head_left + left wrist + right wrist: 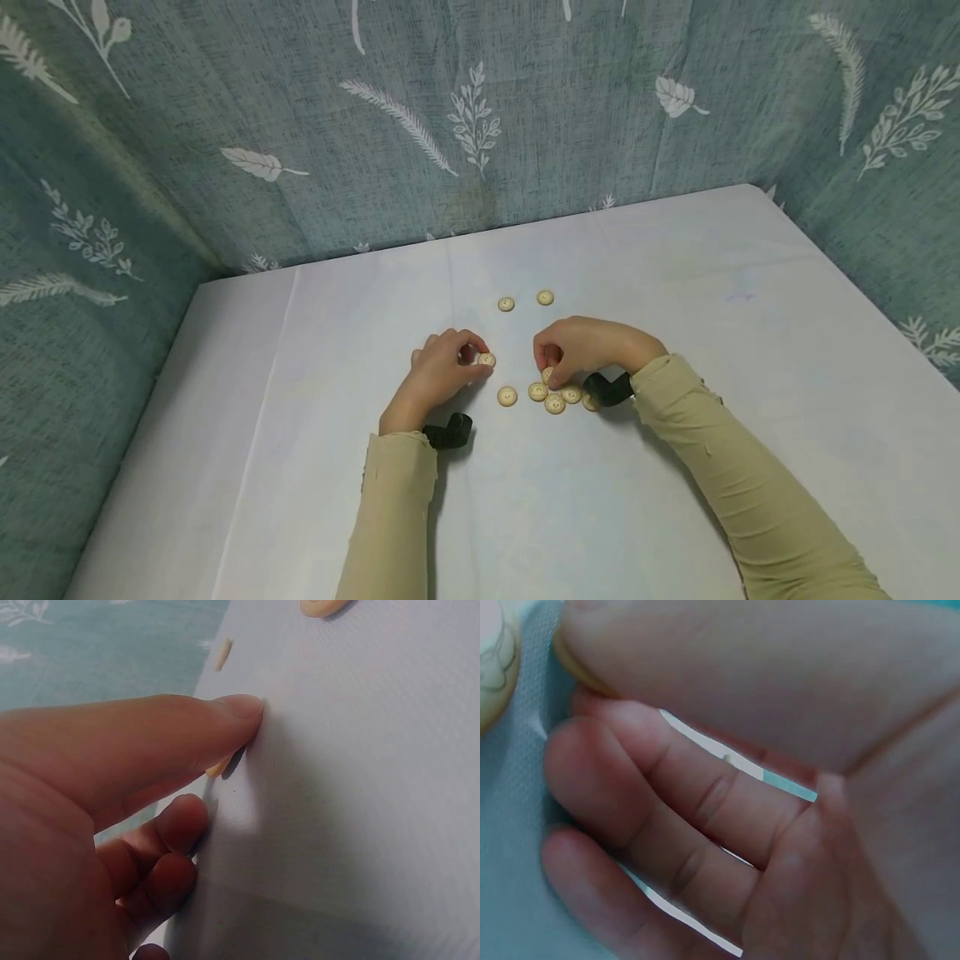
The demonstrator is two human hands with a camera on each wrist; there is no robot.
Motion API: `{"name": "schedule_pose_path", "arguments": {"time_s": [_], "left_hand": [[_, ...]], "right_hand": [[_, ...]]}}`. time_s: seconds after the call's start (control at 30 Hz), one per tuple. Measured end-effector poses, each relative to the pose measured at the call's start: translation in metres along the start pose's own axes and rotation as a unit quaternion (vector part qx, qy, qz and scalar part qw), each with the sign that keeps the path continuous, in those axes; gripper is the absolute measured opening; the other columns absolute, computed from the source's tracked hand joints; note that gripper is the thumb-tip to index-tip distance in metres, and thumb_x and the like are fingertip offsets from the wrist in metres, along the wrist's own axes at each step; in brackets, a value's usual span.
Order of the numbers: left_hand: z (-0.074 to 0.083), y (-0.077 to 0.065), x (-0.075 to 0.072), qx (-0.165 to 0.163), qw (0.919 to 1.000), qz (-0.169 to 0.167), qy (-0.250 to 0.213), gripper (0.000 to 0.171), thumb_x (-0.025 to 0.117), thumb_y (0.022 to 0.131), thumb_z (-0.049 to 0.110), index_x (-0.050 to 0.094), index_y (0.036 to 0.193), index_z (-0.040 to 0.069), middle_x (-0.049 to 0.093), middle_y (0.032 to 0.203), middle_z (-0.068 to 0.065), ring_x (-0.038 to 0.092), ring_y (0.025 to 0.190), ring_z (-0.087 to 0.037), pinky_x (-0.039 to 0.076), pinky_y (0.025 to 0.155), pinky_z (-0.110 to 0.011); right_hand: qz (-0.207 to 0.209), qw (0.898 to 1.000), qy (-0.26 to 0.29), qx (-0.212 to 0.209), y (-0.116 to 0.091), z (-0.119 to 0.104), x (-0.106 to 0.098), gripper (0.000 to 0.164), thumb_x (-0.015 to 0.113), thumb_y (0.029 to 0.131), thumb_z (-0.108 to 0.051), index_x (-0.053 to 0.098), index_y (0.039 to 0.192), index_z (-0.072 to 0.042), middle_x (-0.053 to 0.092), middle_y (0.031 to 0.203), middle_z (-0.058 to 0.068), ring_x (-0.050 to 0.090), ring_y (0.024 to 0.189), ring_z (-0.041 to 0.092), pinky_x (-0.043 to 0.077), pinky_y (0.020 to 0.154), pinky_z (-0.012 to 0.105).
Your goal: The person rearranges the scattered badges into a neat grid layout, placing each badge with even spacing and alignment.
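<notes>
Small round pale-wood discs with dark markings lie on the white-covered table. My left hand (442,368) pinches one disc (487,359) between thumb and forefinger, low over the cloth; in the left wrist view only a sliver of this disc (217,768) shows under the thumb. To the right, my right hand (588,346) has thumb and fingers on another disc (547,377), partly hidden by them. Its rim (581,669) peeks out below the thumb in the right wrist view. Beside those fingertips sits a cluster of discs, among them a front one (555,404).
A lone disc (507,396) lies between the hands, left of the cluster. Farther back are two more, a left one (506,304) and a right one (545,297). Green leaf-patterned cloth (420,108) hangs behind the table (337,333) and along its sides.
</notes>
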State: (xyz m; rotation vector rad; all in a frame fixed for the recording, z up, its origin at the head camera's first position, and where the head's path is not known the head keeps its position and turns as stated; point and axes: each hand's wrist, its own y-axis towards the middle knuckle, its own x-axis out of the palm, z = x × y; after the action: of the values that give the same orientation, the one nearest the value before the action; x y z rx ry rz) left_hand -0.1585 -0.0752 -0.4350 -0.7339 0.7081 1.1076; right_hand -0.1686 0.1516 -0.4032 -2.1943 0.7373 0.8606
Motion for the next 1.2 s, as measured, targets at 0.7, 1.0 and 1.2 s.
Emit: {"name": "schedule_pose_path", "arguments": {"time_s": [0.7,1.0,1.2], "left_hand": [[-0.001,0.0,0.0,0.001,1.0,0.003,0.001,0.02,0.069,0.077,0.03,0.059,0.093,0.023,0.049,0.08,0.002,0.04,0.08,-0.018,0.024,0.073,-0.038],[-0.001,0.0,0.0,0.007,1.0,0.005,0.001,0.02,0.069,0.077,0.03,0.06,0.094,0.022,0.049,0.08,0.002,0.04,0.079,-0.018,0.024,0.073,-0.039],[-0.001,0.0,0.0,-0.002,1.0,0.002,-0.002,0.021,0.07,0.077,0.03,0.06,0.093,0.023,0.049,0.08,0.002,0.04,0.08,-0.018,0.024,0.073,-0.038]], "right_hand": [[-0.001,0.998,0.054,-0.023,0.006,0.012,0.0,0.006,0.063,0.079,-0.014,0.062,0.085,-0.017,0.057,0.073,-0.004,0.051,0.066,0.012,0.041,0.063,0.028],[-0.01,0.996,0.091,-0.025,0.005,0.013,-0.001,0.009,0.061,0.082,-0.012,0.062,0.091,-0.013,0.059,0.078,-0.001,0.055,0.064,0.015,0.044,0.061,0.029],[-0.003,0.996,0.089,-0.022,0.005,0.012,-0.001,0.01,0.063,0.081,-0.013,0.064,0.091,-0.012,0.061,0.079,-0.002,0.055,0.065,0.012,0.045,0.061,0.028]]}}
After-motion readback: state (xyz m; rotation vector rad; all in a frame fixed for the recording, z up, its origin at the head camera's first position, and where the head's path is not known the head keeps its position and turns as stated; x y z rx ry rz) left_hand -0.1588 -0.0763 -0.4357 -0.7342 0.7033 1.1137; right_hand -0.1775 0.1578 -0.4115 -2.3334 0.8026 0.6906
